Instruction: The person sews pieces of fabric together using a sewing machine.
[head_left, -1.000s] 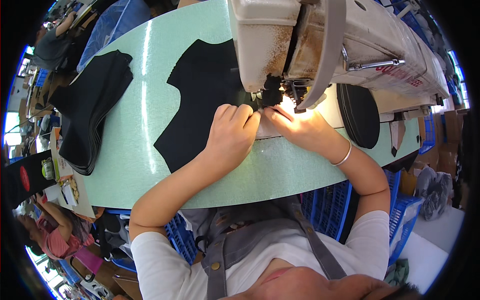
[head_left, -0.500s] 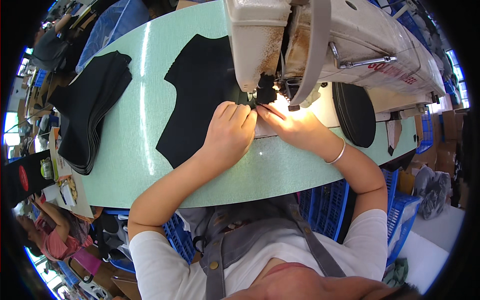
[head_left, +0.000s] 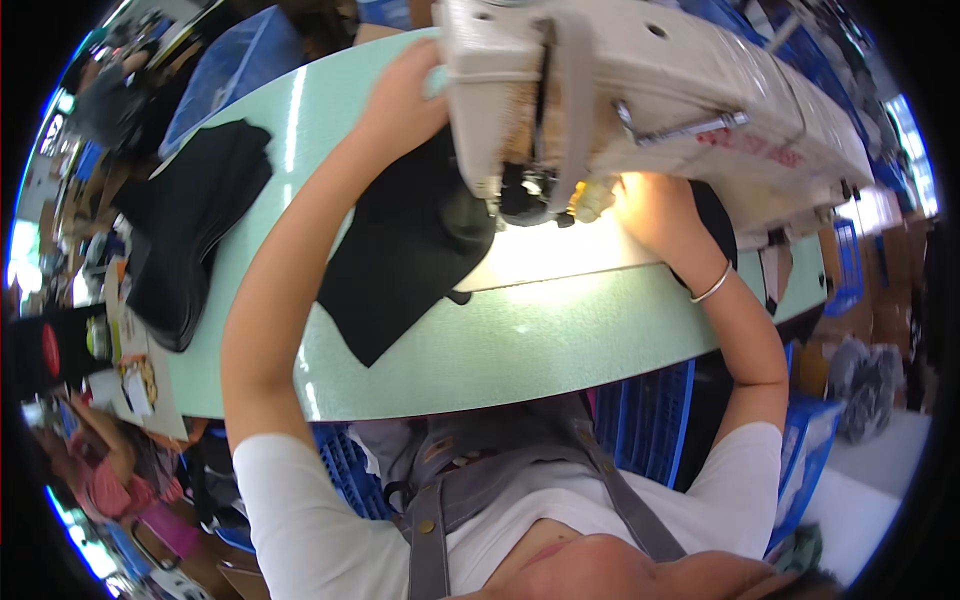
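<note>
A piece of black fabric (head_left: 400, 260) lies on the pale green table (head_left: 520, 350), its right edge under the needle area of a cream sewing machine (head_left: 650, 90). My left hand (head_left: 400, 100) is stretched far across the table, at the fabric's far edge beside the machine head, and its fingertips are hidden behind the machine. My right hand (head_left: 650, 205), with a bangle on its wrist, rests on the brightly lit machine bed under the arm, just right of the presser foot. Glare washes out its fingers.
A stack of black fabric pieces (head_left: 190, 230) sits at the table's left end. Blue plastic crates (head_left: 650, 420) stand below the table's front edge. Another person in pink (head_left: 100, 480) is at the lower left. Small items lie on a side surface (head_left: 130, 380).
My left hand has left the fabric in front of the needle and reached far back beside the machine head. The fabric has shifted leftward. My right hand stays by the presser foot.
</note>
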